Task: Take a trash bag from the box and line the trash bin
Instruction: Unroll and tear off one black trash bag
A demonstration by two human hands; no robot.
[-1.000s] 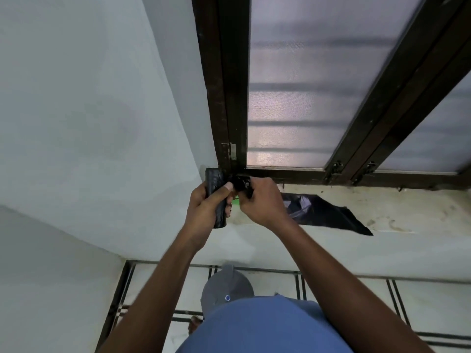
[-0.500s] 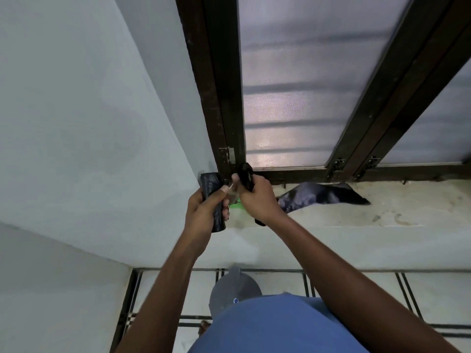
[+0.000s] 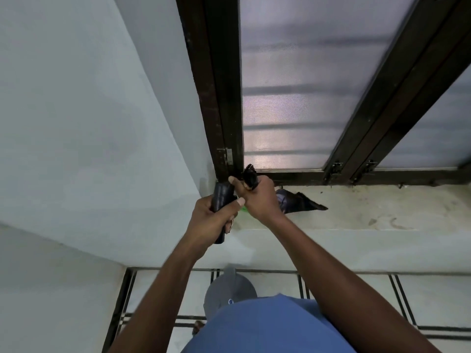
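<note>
Far left: plain pale wall [image 3: 84, 128], meeting a lower wall face at a slanted edge.

Left hand [image 3: 212, 220] – raised in front of the sill, fingers and thumb curled tight round a black roll [image 3: 222, 200] of bags. Roll stands roughly upright in the fist; its top shows above the fingers, its lower end pokes out below the palm. Thumb lies across the roll's front.

Right hand [image 3: 257, 197] – just beside the left, touching or nearly touching it at the thumb. Fingers closed on a black bag [image 3: 250, 175], a crumpled end of which sticks up out of the fist. Whether this bag is still joined to the roll cannot be told; the join, if any, is hidden between the hands.

A small green patch [image 3: 244, 209] shows between the two hands, too little visible to identify.

Behind the hands: dark brown window frame [image 3: 221, 98] with frosted panes, hinge on the left upright.

Right of the right hand: another piece of black plastic [image 3: 298, 201] lies flat on the pale, stained sill [image 3: 382, 207], partly hidden by the wrist, tapering to a point toward the right.

Bottom centre: grey bin [image 3: 229, 291] on the tiled floor [image 3: 433, 296] below the sill, mostly covered by the person's blue shirt [image 3: 267, 327].
</note>
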